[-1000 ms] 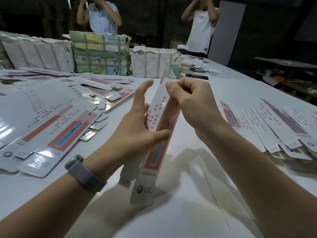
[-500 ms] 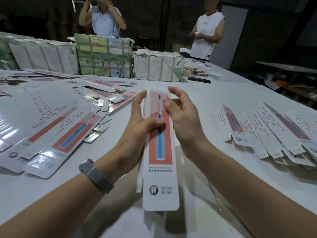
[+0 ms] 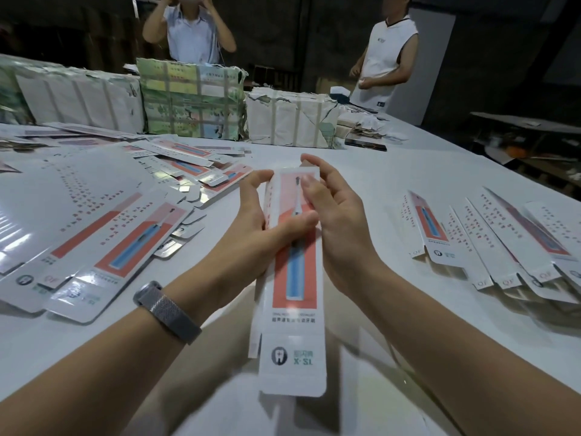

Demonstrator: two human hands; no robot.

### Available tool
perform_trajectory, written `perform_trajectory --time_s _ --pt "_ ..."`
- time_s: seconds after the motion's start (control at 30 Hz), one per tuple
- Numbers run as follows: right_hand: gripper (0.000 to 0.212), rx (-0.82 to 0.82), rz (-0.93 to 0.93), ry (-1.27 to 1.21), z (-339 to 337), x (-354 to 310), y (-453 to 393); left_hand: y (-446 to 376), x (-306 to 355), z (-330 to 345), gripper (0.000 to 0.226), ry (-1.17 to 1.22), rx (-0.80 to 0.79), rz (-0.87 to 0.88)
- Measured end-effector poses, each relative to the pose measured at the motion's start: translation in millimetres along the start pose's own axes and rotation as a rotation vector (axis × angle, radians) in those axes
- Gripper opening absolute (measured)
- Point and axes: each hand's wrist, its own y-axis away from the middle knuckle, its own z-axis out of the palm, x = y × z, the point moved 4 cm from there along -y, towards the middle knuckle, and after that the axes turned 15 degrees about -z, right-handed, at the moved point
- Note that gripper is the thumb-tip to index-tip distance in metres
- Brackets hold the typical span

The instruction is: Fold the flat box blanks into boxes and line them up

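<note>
Currently, both hands hold one long box (image 3: 294,278) above the white surface (image 3: 408,171), at the centre of the view. The box is partly opened into a tube: its front panel, printed with a blue toothbrush on a red field, faces up, and a narrow side panel shows along its left edge. The near end flap, marked with a tooth logo, points toward the wearer and is not tucked in.

The left hand (image 3: 251,234) grips the left side of the box, thumb lying across the front panel and fingers wrapped behind. A grey mesh band (image 3: 166,311) sits on that wrist. The right hand (image 3: 336,228) rests against the right edge, fingers loosely curled, with the fingertips (image 3: 306,185) touching the far end of the box.

A spread of flat blanks (image 3: 103,240) lies on the surface to the left. A row of folded boxes (image 3: 503,240) lies side by side to the right, well apart from the hands. Strapped bundles (image 3: 191,102) stand along the far edge. Two persons stand behind them.
</note>
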Motion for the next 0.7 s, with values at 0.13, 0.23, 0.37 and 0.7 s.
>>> perform_trajectory --time_s 0.13,0.23,0.37,0.7 --pt "0.019 -0.027 0.022 0.029 1 4 2 -1 -5 1 0.055 0.060 0.006 0.067" --pt "0.012 -0.020 0.018 0.045 -1 6 2 -1 -7 3 0.054 0.047 -0.015 0.097" --pt "0.007 -0.035 -0.002 0.075 -2 7 1 -5 -8 1 0.053 0.094 -0.025 0.097" --pt "0.021 -0.075 -0.027 0.008 -4 9 -4 -8 -12 -1 0.045 0.026 0.003 0.104"
